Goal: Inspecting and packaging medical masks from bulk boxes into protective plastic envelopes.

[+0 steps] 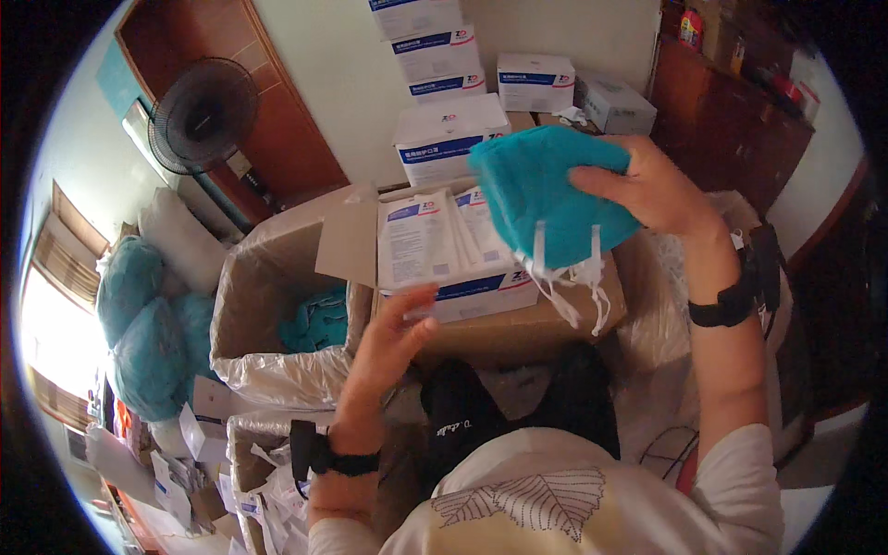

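My right hand [668, 190] grips a teal face mask [555, 199], or a small stack of them, with the thumb on the near face. White straps dangle from its lower edge. The mask is held up in front of a white and blue carton [486, 294] that stands on a large brown box. Several flat white mask packets [413, 242] stand packed in that carton. My left hand [396, 338] is empty, its thumb and fingers apart, close to the carton's near left corner.
To the left, a plastic-lined box [242, 370] holds loose teal masks [319, 324]. White cartons [450, 137] are stacked against the wall. A black fan [202, 116] stands at the back left, above bulging teal bags [148, 356]. A box of torn paper [277, 490] sits below.
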Motion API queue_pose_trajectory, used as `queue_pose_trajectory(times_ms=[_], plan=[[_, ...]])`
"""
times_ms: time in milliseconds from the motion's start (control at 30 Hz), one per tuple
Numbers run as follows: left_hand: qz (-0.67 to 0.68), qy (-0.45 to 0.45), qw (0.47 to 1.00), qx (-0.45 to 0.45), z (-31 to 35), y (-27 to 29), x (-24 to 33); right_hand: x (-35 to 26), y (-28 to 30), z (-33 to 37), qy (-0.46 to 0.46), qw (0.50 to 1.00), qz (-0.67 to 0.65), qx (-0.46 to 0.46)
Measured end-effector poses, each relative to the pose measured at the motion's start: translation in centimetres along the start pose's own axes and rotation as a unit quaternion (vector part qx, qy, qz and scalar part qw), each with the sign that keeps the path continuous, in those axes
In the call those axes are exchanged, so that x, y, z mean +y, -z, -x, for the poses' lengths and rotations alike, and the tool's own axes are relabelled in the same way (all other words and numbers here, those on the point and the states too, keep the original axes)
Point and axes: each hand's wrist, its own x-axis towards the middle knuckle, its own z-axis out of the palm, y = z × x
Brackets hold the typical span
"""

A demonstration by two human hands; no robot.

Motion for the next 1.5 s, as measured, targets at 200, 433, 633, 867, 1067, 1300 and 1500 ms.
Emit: queue_pose_trajectory(times_ms=[200,433,633,867,1067,1300,1500], plan=[[0.144,-0.123,0.972,-0.139,-3.9,-3.3,3.8,-2.2,-2.0,-1.7,0.039,0.994,0.082,-0.064],[0.35,0.018,0.908,-0.228,-3.5,-7.9,1.7,-1.4,-2.3,-2.9,0.036,0.994,0.026,-0.096],[0.515,0.069,0.826,-0.218,-1.3,-9.7,-0.6,2.1,-1.4,-3.3,0.046,0.998,0.04,-0.029],[0.333,0.182,0.907,-0.182,0.0,-8.3,-0.2,5.0,-0.9,-3.6,-0.036,0.999,0.002,0.0],[-0.026,0.082,0.985,-0.146,2.1,-5.5,2.1,6.0,-1.3,-3.1,-0.056,0.996,-0.062,0.027],[-0.164,-0.113,0.979,-0.044,4.8,-1.8,10.8,7.7,-4.2,-1.0,-0.12,0.968,-0.218,-0.025],[0.012,-0.151,0.979,-0.134,5.1,-2.6,11.6,5.4,-12.7,0.1,-0.243,0.924,-0.221,-0.196]])
